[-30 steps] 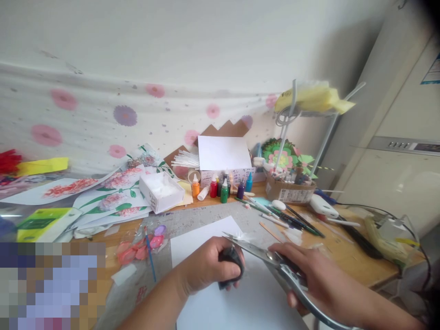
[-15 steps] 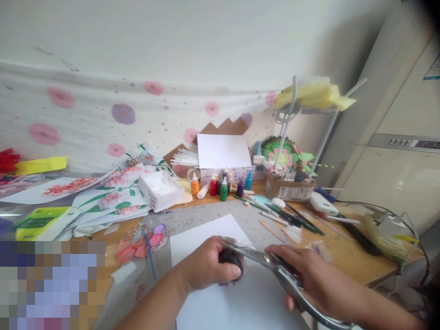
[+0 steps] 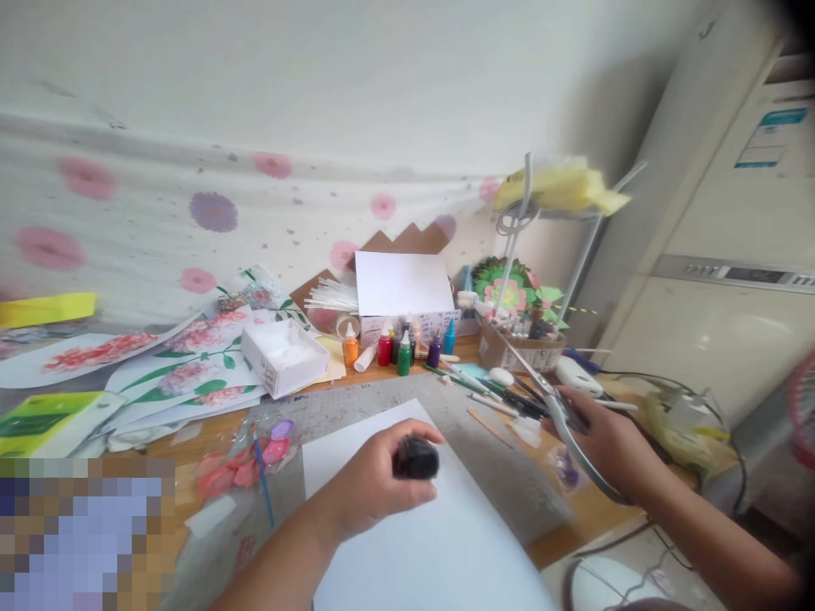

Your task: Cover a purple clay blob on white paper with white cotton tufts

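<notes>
Bench (image 3: pixel 553 546), wooden, one, its near right edge showing bare. Grey mat (image 3: pixel 497 479), one, spread on the bench. White sheet (image 3: pixel 407 552), one, on the mat, its near edge beyond view. Scissors (image 3: pixel 560 422), one pair, raised over the right side of the bench, tips towards the far edge; right hand (image 3: pixel 604 441), fingers wrapped about the handles, some hidden. Handling, in judgement: blades best kept together, points turned away from the other hand and low enough to miss the carton (image 3: pixel 525 348) near the far right corner; grip firm at the handles. Left hand (image 3: pixel 375 475), fingers curled about the black object (image 3: pixel 416 458), thumb on the near side. Black object, one, small, held above the far part of the sheet, by its right edge; exact nature not clear. Handling, in judgement: a steady, light hold, wrist level, keeps it from slipping onto the paper. Differences from half a second ago: view swung rightward; scissors, then across the black object, now well apart from it; left fingers looser, more of the black object bared.
</notes>
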`<state>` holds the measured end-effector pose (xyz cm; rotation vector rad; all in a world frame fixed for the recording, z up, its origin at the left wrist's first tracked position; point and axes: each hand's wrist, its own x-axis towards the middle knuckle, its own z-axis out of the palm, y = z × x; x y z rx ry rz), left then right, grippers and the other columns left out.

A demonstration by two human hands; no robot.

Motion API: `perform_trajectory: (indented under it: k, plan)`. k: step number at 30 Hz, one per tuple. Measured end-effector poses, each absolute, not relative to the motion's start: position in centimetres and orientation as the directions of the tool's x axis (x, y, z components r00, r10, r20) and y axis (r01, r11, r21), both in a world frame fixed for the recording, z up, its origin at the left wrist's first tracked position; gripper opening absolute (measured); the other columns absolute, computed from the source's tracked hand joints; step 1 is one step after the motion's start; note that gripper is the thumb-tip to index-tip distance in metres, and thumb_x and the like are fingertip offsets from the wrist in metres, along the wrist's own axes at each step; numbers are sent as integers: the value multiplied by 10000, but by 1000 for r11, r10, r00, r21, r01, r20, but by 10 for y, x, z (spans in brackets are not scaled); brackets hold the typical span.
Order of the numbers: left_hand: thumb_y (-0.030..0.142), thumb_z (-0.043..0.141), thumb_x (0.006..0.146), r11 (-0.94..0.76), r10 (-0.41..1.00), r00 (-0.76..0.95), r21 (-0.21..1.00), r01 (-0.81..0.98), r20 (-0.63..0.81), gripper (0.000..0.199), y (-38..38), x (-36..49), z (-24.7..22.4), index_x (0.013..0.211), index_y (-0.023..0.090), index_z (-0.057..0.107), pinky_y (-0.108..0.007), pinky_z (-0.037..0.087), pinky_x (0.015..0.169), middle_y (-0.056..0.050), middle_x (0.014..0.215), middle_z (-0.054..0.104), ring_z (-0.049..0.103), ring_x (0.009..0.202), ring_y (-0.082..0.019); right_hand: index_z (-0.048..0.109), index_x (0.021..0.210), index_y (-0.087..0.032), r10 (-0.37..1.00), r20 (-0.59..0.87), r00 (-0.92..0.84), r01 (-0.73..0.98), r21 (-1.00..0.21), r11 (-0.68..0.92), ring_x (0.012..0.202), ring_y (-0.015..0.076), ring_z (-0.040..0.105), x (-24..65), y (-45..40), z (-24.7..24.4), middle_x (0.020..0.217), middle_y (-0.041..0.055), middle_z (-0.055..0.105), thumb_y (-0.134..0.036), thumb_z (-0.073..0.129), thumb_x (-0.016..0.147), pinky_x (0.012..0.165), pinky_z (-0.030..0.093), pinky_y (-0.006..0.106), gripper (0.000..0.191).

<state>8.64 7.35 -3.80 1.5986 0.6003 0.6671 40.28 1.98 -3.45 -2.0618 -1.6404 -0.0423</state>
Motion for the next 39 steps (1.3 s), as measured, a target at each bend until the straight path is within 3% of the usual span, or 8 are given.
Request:
perform_trajectory:
  k: [5,8,13,19,25,29,35,39]
  plan:
    - [176,625,697,-109,766,632,993,-56,119,275,74,91,-37,964,165,564,-310,428,770,-51,912,613,556,872,-183,481,1194,-114,889,156,430,892,-226,-391,968,321,590,450,26,-52,1067,167,628,-390,445,767,784,441,382,509]
    - [196,623,707,-48,825,552,988,-144,120,257,73,92,-34,948,188,533,-342,451,780,-65,1018,596,560,939,-210,495,1179,-110,895,119,430,895,-187,-405,943,327,600,459,25,-64,1059,176,630,-393,448,761,776,442,391,507]
    - [246,619,724,-28,917,381,973,-228,116,295,80,90,-35,981,197,482,-333,488,695,-10,774,598,576,749,-159,485,1195,-94,902,84,423,902,-129,-411,920,324,608,466,27,-73,1032,187,637,-375,468,753,758,442,384,525]
    - [325,634,716,-6,943,327,982,-190,69,353,92,87,-47,1011,167,521,-308,491,687,-16,752,596,573,736,-153,506,1174,-79,917,122,379,925,-79,-372,975,335,567,459,26,-59,1051,201,610,-332,455,779,780,404,394,471]
    - [340,603,739,-16,950,308,991,-133,57,316,96,87,-51,996,174,521,-300,491,683,-14,747,592,568,755,-154,622,896,-206,985,88,149,984,-111,-139,781,197,587,425,18,-30,881,55,634,-328,468,774,678,396,272,231]
    - [347,606,729,-24,959,281,997,-74,44,334,97,87,-50,996,170,512,-313,491,693,-22,757,594,575,763,-164,585,1024,-232,998,-47,-42,990,-135,35,781,205,570,416,17,-36,928,55,608,-355,639,618,670,386,274,428]
    - [308,607,709,-59,950,311,988,145,11,288,97,89,-53,961,191,530,-312,477,674,-12,781,588,583,739,-171,573,638,-166,996,-19,-91,992,-91,89,659,145,517,411,20,-41,707,34,577,-76,510,621,604,354,239,111]
    - [304,598,720,-5,941,335,984,178,-56,278,97,90,-54,962,191,522,-322,468,681,-30,804,609,594,776,-195,537,676,-173,945,204,-256,875,-366,316,642,125,493,381,15,-18,733,24,548,-79,497,704,581,384,229,107]
